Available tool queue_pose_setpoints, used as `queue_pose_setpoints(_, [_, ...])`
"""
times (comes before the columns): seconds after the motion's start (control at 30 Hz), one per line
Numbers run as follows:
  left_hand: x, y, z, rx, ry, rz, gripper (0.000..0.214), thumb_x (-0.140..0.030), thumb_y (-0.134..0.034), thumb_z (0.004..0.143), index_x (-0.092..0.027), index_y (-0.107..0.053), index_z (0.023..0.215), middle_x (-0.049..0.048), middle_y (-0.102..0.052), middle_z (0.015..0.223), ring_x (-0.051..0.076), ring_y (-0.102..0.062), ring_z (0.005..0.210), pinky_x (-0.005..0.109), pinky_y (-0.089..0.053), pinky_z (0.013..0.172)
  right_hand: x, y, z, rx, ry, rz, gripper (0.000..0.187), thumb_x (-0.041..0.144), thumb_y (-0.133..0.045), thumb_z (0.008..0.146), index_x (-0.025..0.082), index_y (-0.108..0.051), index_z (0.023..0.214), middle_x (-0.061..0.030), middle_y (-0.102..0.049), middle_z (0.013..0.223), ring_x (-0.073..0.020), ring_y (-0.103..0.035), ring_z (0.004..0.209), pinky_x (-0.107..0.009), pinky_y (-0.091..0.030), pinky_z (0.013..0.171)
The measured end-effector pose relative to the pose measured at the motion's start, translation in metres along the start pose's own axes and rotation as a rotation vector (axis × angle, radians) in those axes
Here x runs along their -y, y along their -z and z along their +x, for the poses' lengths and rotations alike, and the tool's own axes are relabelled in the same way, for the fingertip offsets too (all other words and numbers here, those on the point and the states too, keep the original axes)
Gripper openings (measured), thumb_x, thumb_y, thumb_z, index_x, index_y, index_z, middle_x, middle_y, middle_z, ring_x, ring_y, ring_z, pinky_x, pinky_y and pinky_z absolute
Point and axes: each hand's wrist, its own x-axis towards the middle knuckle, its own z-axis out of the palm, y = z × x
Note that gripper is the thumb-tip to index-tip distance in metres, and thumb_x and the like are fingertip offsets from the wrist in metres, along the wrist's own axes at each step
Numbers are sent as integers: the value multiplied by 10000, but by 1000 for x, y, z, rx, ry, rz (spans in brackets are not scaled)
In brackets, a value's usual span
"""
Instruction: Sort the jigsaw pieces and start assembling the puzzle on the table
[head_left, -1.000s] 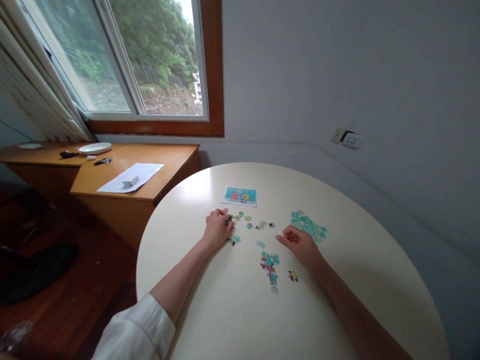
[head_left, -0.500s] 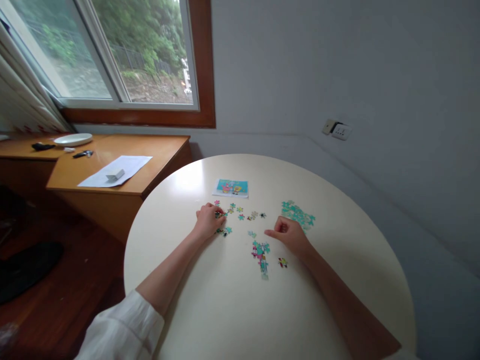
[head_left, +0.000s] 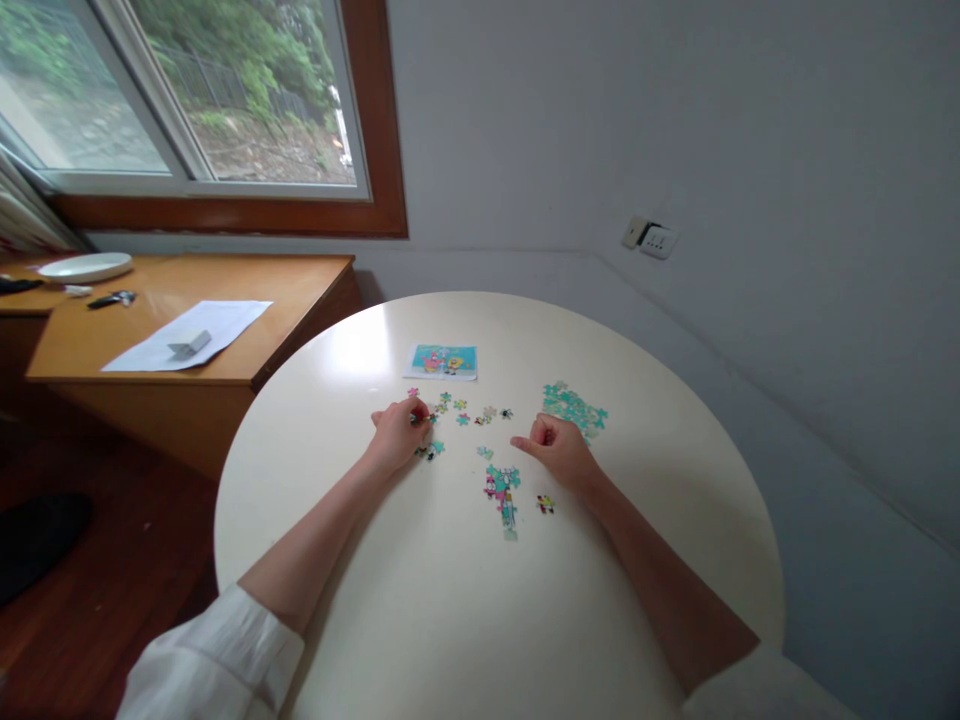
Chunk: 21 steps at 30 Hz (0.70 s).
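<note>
My left hand [head_left: 399, 434] is at the left end of the loose jigsaw pieces, its fingers pinched on a small puzzle piece [head_left: 424, 418] that they partly cover. My right hand [head_left: 561, 448] rests on the table with curled fingers and the thumb pointing left; nothing shows in it. Between the hands and nearer me lies a joined section of puzzle [head_left: 504, 492] in teal and pink. One yellow and red piece [head_left: 545, 504] sits apart to its right. Beyond my right hand spreads a heap of teal pieces [head_left: 574, 405]. Several loose pieces [head_left: 462, 419] are scattered between the hands.
A cartoon picture card [head_left: 442, 362] lies flat toward the far side of the round white table [head_left: 420, 610]. Left of it stands a wooden desk [head_left: 300, 290] with a paper sheet [head_left: 150, 345], a small white block [head_left: 190, 344] and a white plate [head_left: 86, 267].
The view has swung slightly right and down. My left fingers have drawn together on a piece among the loose ones. My right hand keeps its curled pose.
</note>
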Motion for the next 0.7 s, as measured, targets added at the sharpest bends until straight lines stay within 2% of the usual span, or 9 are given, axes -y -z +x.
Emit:
queue_pose_setpoints(0.13, [-1, -1, -2, -77, -66, -77, 67, -147, -525, 702, -177, -582, 720, 0, -642, 720, 169, -576, 723, 378, -339, 826, 0, 0, 0, 7, 5, -6, 433, 454, -666, 609, 211, -329, 488, 69, -334, 460, -71, -280, 441, -226, -238, 433])
queue_pose_setpoints(0.3, [-4, 1, -4, -174, -198, -429, 85, -223, -523, 712, -164, -582, 696, 18, -631, 711, 138, -574, 673, 285, -425, 707, -5, -1, 2, 25, 39, 18, 463, 462, -641, 644, 212, -284, 487, 75, -293, 455, -69, -261, 447, -229, -242, 446])
queue_pose_setpoints(0.37, [-6, 1, -5, -141, -175, -595, 114, -256, -558, 688, -155, -606, 710, 34, -646, 714, 148, -596, 684, 269, -448, 668, -6, -2, 3, 24, 45, 50, 412, 465, -602, 684, 210, -324, 519, 75, -289, 466, -73, -263, 450, -232, -237, 448])
queue_pose_setpoints(0.47, [-10, 0, -6, -19, -82, -796, 175, -282, -616, 645, -139, -645, 743, 50, -674, 681, 167, -631, 665, 266, -472, 621, -6, -4, 4, 27, 30, 112, 321, 481, -544, 725, 205, -418, 621, 67, -329, 500, -84, -297, 457, -234, -237, 445])
queue_pose_setpoints(0.57, [-14, 0, -8, 69, -24, -903, 229, -310, -666, 618, -127, -662, 756, 67, -693, 685, 194, -659, 674, 266, -482, 585, -6, -4, 4, 22, 4, 117, 305, 489, -501, 746, 202, -437, 664, 65, -333, 507, -86, -303, 452, -239, -235, 443])
queue_pose_setpoints(0.7, [-18, 2, -11, 109, 5, -971, 299, -344, -724, 574, -116, -659, 757, 78, -706, 704, 214, -676, 679, 284, -504, 609, -8, -4, 4, 9, 1, 77, 298, 473, -449, 780, 210, -395, 651, 64, -328, 505, -89, -296, 454, -242, -242, 446])
